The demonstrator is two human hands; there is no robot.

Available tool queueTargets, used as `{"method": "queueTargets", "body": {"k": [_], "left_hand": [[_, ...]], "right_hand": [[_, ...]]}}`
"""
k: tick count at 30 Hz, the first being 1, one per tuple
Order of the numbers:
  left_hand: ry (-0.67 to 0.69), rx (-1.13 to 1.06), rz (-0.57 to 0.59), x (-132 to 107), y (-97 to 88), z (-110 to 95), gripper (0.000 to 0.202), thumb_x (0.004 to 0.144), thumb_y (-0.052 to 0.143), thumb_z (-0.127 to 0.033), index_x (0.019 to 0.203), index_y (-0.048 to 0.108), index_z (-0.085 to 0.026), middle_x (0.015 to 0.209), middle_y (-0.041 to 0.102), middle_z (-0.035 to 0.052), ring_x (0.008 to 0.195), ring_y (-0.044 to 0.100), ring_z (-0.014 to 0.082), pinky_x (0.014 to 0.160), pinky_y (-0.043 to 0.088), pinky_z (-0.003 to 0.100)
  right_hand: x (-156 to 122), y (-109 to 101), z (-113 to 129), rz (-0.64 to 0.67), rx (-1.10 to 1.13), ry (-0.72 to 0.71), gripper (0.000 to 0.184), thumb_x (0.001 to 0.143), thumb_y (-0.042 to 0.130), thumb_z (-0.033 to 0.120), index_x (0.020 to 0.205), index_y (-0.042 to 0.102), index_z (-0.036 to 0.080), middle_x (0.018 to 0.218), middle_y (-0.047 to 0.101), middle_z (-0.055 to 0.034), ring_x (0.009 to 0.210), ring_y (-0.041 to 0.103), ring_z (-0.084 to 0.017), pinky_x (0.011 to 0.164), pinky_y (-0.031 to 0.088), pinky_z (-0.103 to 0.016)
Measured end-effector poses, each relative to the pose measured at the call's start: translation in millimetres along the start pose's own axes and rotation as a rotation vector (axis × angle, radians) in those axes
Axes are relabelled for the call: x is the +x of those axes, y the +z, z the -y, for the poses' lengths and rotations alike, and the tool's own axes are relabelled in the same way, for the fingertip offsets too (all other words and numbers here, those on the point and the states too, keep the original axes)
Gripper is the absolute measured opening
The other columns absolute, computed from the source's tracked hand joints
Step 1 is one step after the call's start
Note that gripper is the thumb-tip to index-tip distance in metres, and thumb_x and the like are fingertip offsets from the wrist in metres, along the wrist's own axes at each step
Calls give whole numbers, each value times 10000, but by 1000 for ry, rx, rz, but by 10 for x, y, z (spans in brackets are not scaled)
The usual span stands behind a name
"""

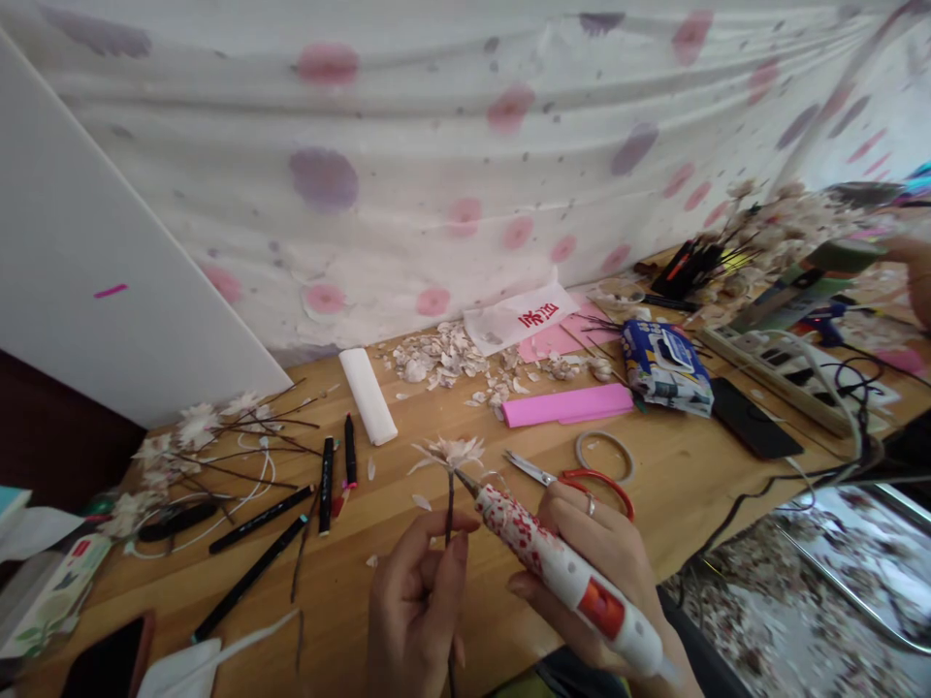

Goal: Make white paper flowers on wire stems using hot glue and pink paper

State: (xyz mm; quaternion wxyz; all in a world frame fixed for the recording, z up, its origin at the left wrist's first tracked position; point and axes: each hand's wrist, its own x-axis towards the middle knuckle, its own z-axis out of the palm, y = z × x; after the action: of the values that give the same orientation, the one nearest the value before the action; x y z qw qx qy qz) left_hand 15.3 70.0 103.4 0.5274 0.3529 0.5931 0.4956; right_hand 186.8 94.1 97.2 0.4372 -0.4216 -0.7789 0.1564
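Note:
My left hand (422, 601) pinches the dark stem of a handmade flower (455, 453) between thumb and fingers, holding it upright with its pale petals on top. In my right hand (603, 557) is a white hot glue gun (542, 543) with red speckles and a red panel. Its metal nozzle meets the stem just under the petals, or comes very close to it. Beyond my right hand lie red-handled scissors (538, 470) and a roll of tape (605, 456).
Loose petals (440, 354) are heaped at the back by the curtain. Finished flowers (193, 436) and black markers (254, 572) lie left. A pink paper roll (567, 404), wipes pack (667, 364), phone (754, 417) and power strip (778, 378) stretch right, near another person's hand (913, 262).

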Motion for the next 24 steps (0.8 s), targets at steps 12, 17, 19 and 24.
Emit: {"method": "queueTargets", "body": {"k": [12, 17, 19, 24], "left_hand": [[59, -111, -5, 318, -259, 220, 296, 905, 694, -469, 909, 710, -173, 332, 391, -121, 273, 279, 24, 373, 197, 158], [88, -165, -156, 493, -477, 347, 191, 884, 710, -352, 944, 714, -171, 328, 420, -123, 288, 281, 40, 384, 198, 173], [96, -168, -202, 543, -583, 396, 194, 863, 732, -355, 941, 727, -178, 314, 425, -120, 290, 292, 42, 394, 239, 168], [102, -170, -242, 540, -710, 436, 144, 856, 744, -328, 929, 743, -204, 315, 430, -117, 306, 305, 43, 420, 256, 181]], "right_hand": [[-418, -294, -746, -123, 8, 803, 351, 729, 770, 539, 798, 734, 197, 694, 715, -45, 664, 672, -247, 563, 502, -303], [-882, -644, -1288, -469, -199, 1202, 543, 665, 699, 613, 906, 723, 127, 679, 727, -96, 539, 623, -225, 494, 480, -321], [-989, -744, -1404, -502, -245, 1238, 551, 684, 645, 600, 939, 705, 115, 706, 730, -114, 548, 637, -234, 501, 491, -333], [-1099, -770, -1648, -520, -315, 1255, 507, 722, 608, 567, 933, 708, 117, 732, 723, -138, 615, 664, -273, 541, 506, -360]]}}
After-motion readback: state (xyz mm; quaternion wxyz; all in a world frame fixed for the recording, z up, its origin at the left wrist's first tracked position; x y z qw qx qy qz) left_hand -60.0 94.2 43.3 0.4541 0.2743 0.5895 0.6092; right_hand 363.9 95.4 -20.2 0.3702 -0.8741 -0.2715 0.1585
